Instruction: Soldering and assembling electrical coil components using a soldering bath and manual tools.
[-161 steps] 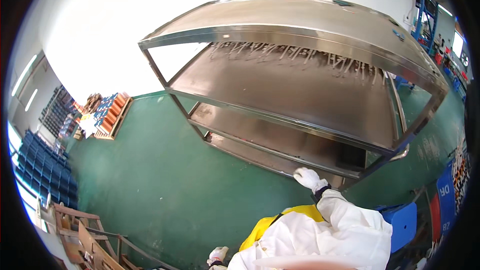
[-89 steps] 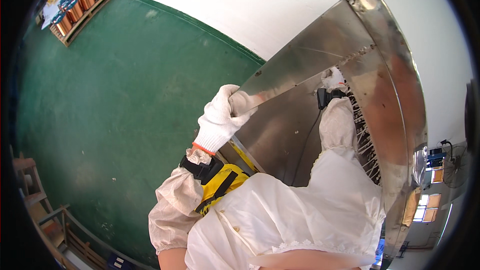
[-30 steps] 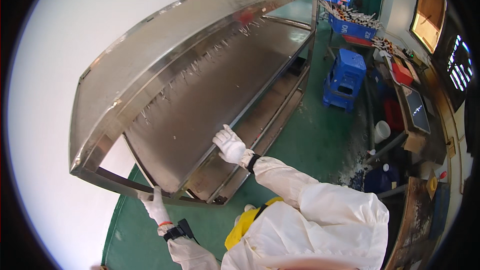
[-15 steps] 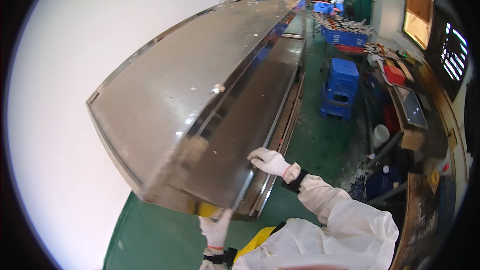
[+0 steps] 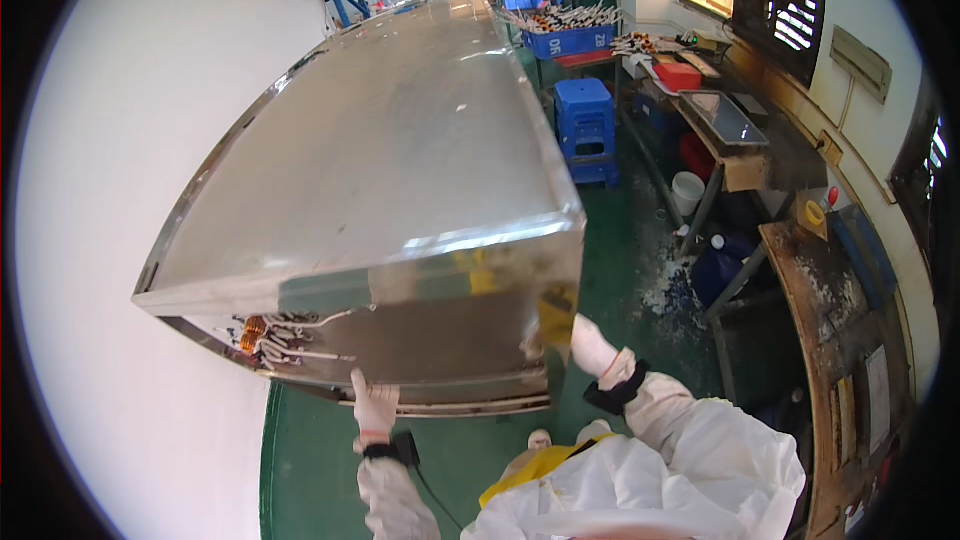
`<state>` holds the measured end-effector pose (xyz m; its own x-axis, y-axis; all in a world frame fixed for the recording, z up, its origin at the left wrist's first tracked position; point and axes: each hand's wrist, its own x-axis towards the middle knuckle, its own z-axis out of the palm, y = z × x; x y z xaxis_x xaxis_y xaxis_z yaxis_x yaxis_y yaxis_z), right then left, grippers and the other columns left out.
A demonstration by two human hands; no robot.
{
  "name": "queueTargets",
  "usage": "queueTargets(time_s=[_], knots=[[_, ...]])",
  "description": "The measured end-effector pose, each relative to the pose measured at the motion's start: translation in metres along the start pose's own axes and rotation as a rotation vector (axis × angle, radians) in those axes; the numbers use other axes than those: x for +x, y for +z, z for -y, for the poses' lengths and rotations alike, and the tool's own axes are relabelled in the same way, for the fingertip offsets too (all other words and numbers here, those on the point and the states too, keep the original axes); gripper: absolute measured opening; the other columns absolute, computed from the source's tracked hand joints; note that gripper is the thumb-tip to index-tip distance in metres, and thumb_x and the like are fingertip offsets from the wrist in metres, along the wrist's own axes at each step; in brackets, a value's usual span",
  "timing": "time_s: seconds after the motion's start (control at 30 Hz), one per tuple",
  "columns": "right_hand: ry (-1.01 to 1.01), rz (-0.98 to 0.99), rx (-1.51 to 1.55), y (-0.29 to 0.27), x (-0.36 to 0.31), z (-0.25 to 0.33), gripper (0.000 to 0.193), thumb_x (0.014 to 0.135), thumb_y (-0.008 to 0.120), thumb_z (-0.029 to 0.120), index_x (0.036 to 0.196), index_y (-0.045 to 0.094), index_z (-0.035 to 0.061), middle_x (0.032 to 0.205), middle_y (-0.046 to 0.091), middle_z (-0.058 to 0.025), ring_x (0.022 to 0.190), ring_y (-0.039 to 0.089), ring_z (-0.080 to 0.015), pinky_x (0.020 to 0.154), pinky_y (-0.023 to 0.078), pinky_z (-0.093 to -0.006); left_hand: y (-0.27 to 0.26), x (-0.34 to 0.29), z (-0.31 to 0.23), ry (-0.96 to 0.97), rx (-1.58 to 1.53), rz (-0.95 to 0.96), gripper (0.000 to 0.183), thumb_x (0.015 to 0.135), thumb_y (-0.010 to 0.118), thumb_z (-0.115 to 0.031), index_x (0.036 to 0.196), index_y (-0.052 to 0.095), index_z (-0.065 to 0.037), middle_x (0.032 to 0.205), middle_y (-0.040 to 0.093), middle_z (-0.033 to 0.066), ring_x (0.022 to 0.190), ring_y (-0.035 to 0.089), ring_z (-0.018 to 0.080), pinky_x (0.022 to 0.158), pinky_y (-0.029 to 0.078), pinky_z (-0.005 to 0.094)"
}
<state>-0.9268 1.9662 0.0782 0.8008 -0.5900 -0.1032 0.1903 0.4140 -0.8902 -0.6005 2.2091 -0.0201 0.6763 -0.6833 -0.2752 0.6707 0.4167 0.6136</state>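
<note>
The steel rack (image 5: 370,160) stands directly ahead of both hands, its long axis running away from the person. The left hand (image 5: 376,410) is at its near shelf edge, closer to the coils (image 5: 251,333); the right hand (image 5: 595,348) is by the near right corner. Whether either clenches cannot be told. The white wall (image 5: 90,240) flanks the rack's left edge; green floor (image 5: 630,230) runs along its right.
</note>
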Motion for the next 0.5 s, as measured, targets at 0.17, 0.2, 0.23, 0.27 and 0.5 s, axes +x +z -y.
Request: queueTargets(time_s=[0.17, 0.2, 0.23, 0.27, 0.5], knots=[[-0.132, -0.175, -0.021, 0.004, -0.005, 0.018, 0.062, 0.099, 0.026, 0.052, 0.099, 0.061, -0.0001, 0.082, 0.067, -0.0129, 0.073, 0.065, -0.0223, 0.071, 0.053, -0.0332, 0.018, 0.024, 0.003, 0.238, -0.067, -0.042, 0.034, 0.083, 0.066, -0.028, 0.110, 0.059, -0.009, 0.110, 0.062, 0.0061, 0.101, 0.058, 0.0218, 0.088, 0.048, 0.0397], [-0.158, -0.166, -0.061, 0.007, -0.006, 0.021, 0.062, 0.099, 0.027, 0.052, 0.098, 0.061, -0.0001, 0.081, 0.066, -0.0128, 0.072, 0.065, -0.0225, 0.070, 0.053, -0.0338, 0.018, 0.023, 0.000, 0.228, -0.079, -0.045, 0.032, 0.083, 0.065, -0.026, 0.109, 0.060, -0.007, 0.107, 0.063, 0.0062, 0.099, 0.059, 0.0216, 0.086, 0.049, 0.0391], [-0.149, -0.156, -0.062, 0.013, -0.011, 0.024, 0.062, 0.099, 0.027, 0.052, 0.098, 0.061, -0.0001, 0.081, 0.066, -0.0128, 0.072, 0.065, -0.0225, 0.070, 0.053, -0.0338, 0.015, 0.018, -0.002, 0.220, -0.092, -0.048, 0.030, 0.084, 0.063, -0.023, 0.107, 0.060, -0.006, 0.104, 0.064, 0.0062, 0.097, 0.060, 0.0213, 0.084, 0.050, 0.0384], [-0.170, -0.175, -0.089, 0.017, -0.012, 0.033, 0.060, 0.099, 0.028, 0.050, 0.097, 0.060, 0.0000, 0.082, 0.066, -0.0123, 0.073, 0.064, -0.0225, 0.071, 0.052, -0.0341, 0.014, 0.016, -0.001, 0.229, -0.101, -0.048, 0.030, 0.084, 0.063, -0.023, 0.107, 0.060, -0.006, 0.104, 0.064, 0.0062, 0.097, 0.060, 0.0213, 0.084, 0.050, 0.0384], [-0.473, -0.643, -0.492, -0.126, 0.061, -0.071, 0.037, 0.100, 0.039, 0.034, 0.095, 0.060, 0.0037, 0.090, 0.063, -0.0104, 0.081, 0.059, -0.0211, 0.077, 0.047, -0.0342, 0.034, 0.006, 0.007, 0.082, -0.137, 0.065, 0.031, 0.083, 0.064, -0.020, 0.110, 0.059, -0.004, 0.110, 0.063, 0.0080, 0.104, 0.058, 0.0246, 0.096, 0.046, 0.0418]])
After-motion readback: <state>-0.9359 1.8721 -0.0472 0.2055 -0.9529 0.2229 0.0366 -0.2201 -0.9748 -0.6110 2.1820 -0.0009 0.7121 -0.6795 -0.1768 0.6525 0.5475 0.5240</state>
